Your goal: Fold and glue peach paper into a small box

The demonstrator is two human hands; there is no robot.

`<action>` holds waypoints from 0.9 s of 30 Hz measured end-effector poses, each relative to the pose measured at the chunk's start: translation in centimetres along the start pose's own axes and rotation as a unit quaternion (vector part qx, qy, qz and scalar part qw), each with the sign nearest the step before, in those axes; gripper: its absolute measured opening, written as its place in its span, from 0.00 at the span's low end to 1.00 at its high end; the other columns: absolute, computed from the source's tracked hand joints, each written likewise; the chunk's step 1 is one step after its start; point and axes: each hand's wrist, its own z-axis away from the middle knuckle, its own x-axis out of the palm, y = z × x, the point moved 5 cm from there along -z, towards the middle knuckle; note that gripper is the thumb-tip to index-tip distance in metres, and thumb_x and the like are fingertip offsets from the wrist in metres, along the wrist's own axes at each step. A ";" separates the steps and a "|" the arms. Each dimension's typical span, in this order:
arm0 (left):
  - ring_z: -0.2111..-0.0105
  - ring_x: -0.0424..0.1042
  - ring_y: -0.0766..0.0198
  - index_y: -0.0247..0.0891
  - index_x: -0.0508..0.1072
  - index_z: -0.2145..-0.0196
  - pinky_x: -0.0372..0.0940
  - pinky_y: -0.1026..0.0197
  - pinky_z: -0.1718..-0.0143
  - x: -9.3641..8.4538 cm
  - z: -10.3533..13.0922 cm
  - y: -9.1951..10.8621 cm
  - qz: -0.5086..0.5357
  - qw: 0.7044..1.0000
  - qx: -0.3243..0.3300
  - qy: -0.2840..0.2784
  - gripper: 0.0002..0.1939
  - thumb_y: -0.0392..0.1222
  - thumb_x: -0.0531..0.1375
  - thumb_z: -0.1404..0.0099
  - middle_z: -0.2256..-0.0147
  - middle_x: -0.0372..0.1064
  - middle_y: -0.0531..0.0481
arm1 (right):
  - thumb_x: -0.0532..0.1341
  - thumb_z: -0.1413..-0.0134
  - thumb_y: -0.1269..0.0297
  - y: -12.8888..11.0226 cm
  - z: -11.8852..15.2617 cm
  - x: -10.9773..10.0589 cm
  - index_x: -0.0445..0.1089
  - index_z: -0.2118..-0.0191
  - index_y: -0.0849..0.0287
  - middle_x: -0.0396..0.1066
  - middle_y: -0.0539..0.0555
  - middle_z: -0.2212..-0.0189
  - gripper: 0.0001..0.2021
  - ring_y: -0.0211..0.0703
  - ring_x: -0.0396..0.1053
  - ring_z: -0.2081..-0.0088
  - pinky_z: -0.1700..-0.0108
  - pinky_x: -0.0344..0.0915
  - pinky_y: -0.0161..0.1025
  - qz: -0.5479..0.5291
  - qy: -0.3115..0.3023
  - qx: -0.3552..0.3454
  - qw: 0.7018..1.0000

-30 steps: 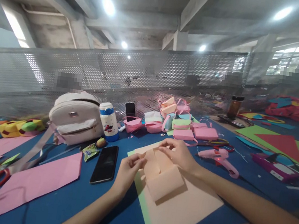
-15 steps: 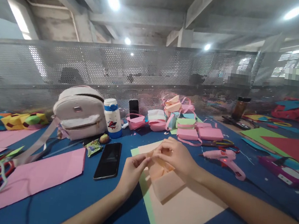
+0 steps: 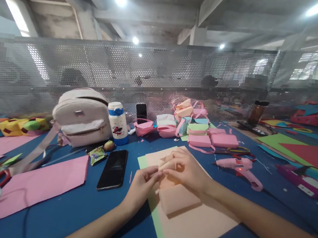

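Note:
A small folded peach paper box (image 3: pixel 179 200) rests on large peach sheets (image 3: pixel 206 226), which lie over a green sheet (image 3: pixel 158 222) on the blue table. My left hand (image 3: pixel 142 183) pinches the left part of the box's raised upper flap between thumb and fingers. Close beside it, my right hand (image 3: pixel 189 170) has thumb and fingers closed on the same flap, its curled fingers partly hiding the box's opening. The two sets of fingertips almost meet at the flap's edge.
Right of my hands lies a pink glue gun (image 3: pixel 240 168), its light red, near scissors (image 3: pixel 236 152). Small pink paper bags (image 3: pixel 199 142) stand behind. Leftward are a black phone (image 3: pixel 113 169), snack packet (image 3: pixel 97 154), bottle (image 3: pixel 118 123), white backpack (image 3: pixel 81 118) and pink sheets (image 3: pixel 41 187).
The box has turned slightly and its front now faces me more squarely. My right fingers have curled lower over the flap, and the whole view has shifted a little.

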 end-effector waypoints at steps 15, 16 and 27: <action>0.68 0.75 0.57 0.33 0.82 0.64 0.68 0.61 0.61 0.5 0.4 -0.4 0.038 0.998 -0.040 -0.039 0.20 0.56 0.68 0.42 0.68 0.79 0.46 | 0.50 0.38 0.72 -0.3 0.0 -1.0 0.78 0.62 0.56 0.78 0.53 0.62 0.17 0.48 0.68 0.60 0.52 0.58 0.49 -0.065 -0.048 -0.086 0.993; 0.68 0.76 0.57 0.33 0.82 0.63 0.68 0.61 0.60 0.6 0.4 -0.4 0.039 0.998 -0.036 -0.039 0.20 0.56 0.68 0.41 0.68 0.79 0.46 | 0.51 0.40 0.74 -0.2 -0.1 -1.1 0.78 0.63 0.56 0.77 0.54 0.63 0.17 0.47 0.67 0.61 0.53 0.59 0.48 -0.063 -0.046 -0.096 0.992; 0.70 0.75 0.56 0.33 0.83 0.64 0.69 0.60 0.63 1.0 0.7 0.7 -0.007 0.999 -0.005 -0.039 0.22 0.58 0.67 0.42 0.70 0.79 0.46 | 0.60 0.32 0.63 -1.0 0.3 -0.8 0.73 0.48 0.54 0.74 0.53 0.64 0.11 0.42 0.68 0.63 0.58 0.63 0.39 0.039 -0.011 -0.173 0.984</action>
